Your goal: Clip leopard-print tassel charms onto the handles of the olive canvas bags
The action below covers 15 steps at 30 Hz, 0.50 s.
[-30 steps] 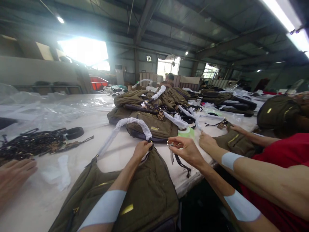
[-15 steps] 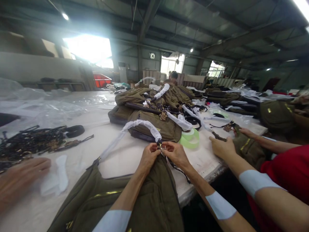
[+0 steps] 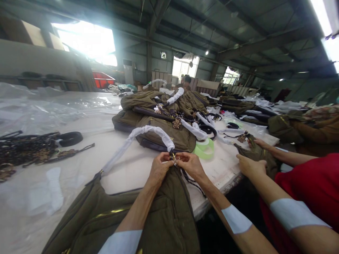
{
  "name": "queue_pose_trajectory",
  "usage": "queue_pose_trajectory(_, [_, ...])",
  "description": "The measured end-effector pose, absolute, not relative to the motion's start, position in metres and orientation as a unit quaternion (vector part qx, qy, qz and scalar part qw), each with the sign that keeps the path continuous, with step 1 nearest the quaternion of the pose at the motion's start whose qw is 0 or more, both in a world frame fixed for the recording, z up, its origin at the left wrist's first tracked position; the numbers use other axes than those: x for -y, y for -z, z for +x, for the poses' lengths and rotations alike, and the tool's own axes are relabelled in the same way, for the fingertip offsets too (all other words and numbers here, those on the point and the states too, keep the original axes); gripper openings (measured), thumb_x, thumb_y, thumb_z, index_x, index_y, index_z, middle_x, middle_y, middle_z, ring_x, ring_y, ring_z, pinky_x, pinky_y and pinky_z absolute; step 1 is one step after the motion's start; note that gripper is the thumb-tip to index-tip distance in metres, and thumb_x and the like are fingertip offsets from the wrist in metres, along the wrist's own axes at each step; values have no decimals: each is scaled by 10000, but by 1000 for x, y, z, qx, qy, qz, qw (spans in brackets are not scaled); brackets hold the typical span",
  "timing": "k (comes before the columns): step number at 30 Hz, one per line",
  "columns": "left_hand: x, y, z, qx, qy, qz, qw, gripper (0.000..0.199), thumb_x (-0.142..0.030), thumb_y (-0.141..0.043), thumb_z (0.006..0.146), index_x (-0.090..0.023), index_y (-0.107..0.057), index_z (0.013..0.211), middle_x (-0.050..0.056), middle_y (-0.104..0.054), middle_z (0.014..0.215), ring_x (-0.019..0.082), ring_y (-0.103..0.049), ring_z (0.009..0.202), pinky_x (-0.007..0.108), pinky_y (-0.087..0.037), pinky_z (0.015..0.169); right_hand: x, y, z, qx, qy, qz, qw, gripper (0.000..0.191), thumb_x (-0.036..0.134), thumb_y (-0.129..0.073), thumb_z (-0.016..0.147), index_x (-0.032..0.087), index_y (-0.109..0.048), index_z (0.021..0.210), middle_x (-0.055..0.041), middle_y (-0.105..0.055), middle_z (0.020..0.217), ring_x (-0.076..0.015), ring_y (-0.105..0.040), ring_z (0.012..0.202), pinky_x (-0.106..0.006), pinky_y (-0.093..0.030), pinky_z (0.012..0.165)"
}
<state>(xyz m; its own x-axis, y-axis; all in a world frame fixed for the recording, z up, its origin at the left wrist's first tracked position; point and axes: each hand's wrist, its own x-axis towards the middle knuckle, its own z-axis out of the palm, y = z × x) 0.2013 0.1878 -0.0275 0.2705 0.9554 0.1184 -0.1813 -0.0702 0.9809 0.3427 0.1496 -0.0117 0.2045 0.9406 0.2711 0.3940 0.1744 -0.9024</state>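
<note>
My left hand (image 3: 159, 169) and my right hand (image 3: 190, 165) meet above the top of an olive canvas bag (image 3: 161, 215), pinching a small metal clasp (image 3: 174, 157). The clasp ends a bag strap wrapped in white protective film (image 3: 140, 135), which arcs back to the bag's left side. Both hands' fingers partly hide the clasp, so I cannot tell if it is fastened. A dark chain strap (image 3: 192, 182) hangs from below my right hand.
A co-worker's red-sleeved arms (image 3: 288, 187) handle another olive bag (image 3: 255, 153) at right. Ahead lies a heap of olive bags (image 3: 161, 132), with a green tape roll (image 3: 203, 149) beside it. Beaded leopard-print straps (image 3: 29, 151) and plastic sheeting (image 3: 53, 102) lie left on the white table (image 3: 127, 173).
Since one second ago, my hands have closed together on the clasp, my right hand moving left to it. The co-worker's hands have shifted on their bag, and the view has tilted slightly.
</note>
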Motion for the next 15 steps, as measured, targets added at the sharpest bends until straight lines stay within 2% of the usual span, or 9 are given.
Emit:
queue_pose_trajectory(6, [-189, 30, 202, -367, -488, 561, 558, 265, -222, -692, 597, -168, -643, 852, 5, -643, 727, 153, -593, 730, 253, -419, 700, -146, 6, 341, 558, -305, -568, 522, 342, 269, -672, 642, 91, -683, 933, -99, -715, 825, -179, -650, 666, -265, -520, 602])
queue_pose_trajectory(10, [-190, 28, 202, -361, -485, 559, 568, 272, -220, -696, 593, -163, -632, 852, 2, -641, 718, 147, -586, 712, 247, -418, 677, -143, 4, 340, 597, -230, -575, 511, 332, 247, -654, 681, 102, -682, 978, -65, -688, 765, -133, -588, 608, -227, -489, 559])
queue_pose_trajectory(15, [-188, 26, 200, -350, -485, 554, 579, 276, -193, -689, 586, -163, -628, 853, -2, -642, 721, 144, -583, 719, 242, -415, 673, -140, 3, 341, 663, -148, -537, 500, 309, 204, -616, 734, 154, -676, 1033, -27, -621, 759, -111, -543, 655, -223, -503, 647])
